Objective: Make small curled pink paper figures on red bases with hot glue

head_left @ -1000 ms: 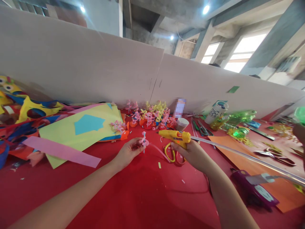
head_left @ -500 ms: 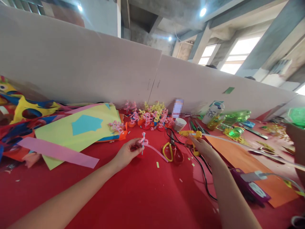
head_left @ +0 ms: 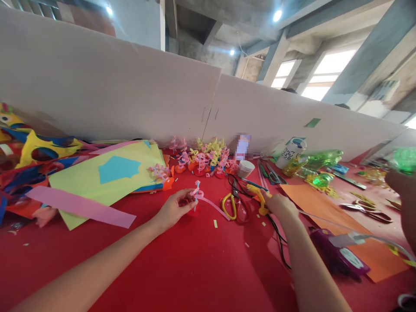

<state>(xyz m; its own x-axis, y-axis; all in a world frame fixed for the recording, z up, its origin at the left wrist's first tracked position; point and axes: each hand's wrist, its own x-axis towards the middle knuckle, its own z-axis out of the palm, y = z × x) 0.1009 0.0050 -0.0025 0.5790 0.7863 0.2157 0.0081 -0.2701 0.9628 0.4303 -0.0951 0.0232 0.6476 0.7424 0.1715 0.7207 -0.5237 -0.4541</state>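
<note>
My left hand (head_left: 177, 208) is closed in a pinch on a small paper plant: a thin light-blue stem wound with a pink paper strip (head_left: 197, 193). The strip's loose end trails right towards the scissors, and a red base shows faintly below the fingers. At the right, my right hand (head_left: 282, 207) is at the rear of a yellow glue gun (head_left: 256, 190), fingers bent against it; the thumb is hidden. A blue pen-like stick (head_left: 255, 185) lies along the gun. Scissors (head_left: 234, 206) with yellow and red handles lie between my hands.
Several finished pink and yellow curled paper plants (head_left: 208, 158) stand by the white partition (head_left: 130, 95). Paper sheets (head_left: 87, 190) lie left, an orange sheet (head_left: 312, 212) right. A purple power strip (head_left: 339, 255) and black cord (head_left: 281, 236) sit near my right arm. Another person's hand (head_left: 401, 186) is at far right.
My right hand has drawn back slightly towards me, and the glue gun has come down and turned, uncovering the blue stick. The left hand keeps its pinch almost unmoved.
</note>
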